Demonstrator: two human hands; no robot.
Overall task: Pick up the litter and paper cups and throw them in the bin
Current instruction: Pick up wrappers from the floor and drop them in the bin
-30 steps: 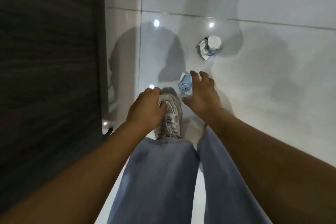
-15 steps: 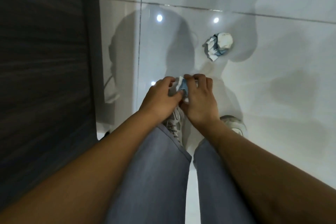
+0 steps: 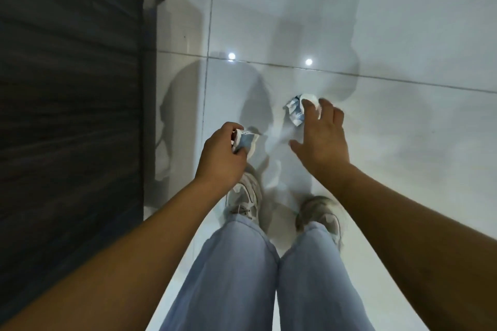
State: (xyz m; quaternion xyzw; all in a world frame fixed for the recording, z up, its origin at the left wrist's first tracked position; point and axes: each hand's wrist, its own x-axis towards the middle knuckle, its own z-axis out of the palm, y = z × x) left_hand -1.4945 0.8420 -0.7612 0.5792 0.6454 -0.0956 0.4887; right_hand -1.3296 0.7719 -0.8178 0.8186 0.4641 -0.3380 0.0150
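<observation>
My left hand (image 3: 224, 154) grips a crumpled blue-and-white paper cup (image 3: 246, 140), held a little above the floor. A second crushed blue-and-white cup (image 3: 295, 110) lies on the glossy white tiles ahead and to the right. My right hand (image 3: 321, 137) hovers over it with fingers spread, the fingertips covering the cup's right side. Whether the fingers touch the cup I cannot tell. No bin is in view.
A dark wood-grain cabinet front (image 3: 70, 115) fills the left side, close to my left arm. My two feet in grey trainers (image 3: 246, 196) stand just below my hands. White floor tiles (image 3: 403, 142) stretch ahead and to the right.
Both hands met at the nearer cup. My left hand has since taken it and drawn left, while my right hand has let go and reached forward over the second cup.
</observation>
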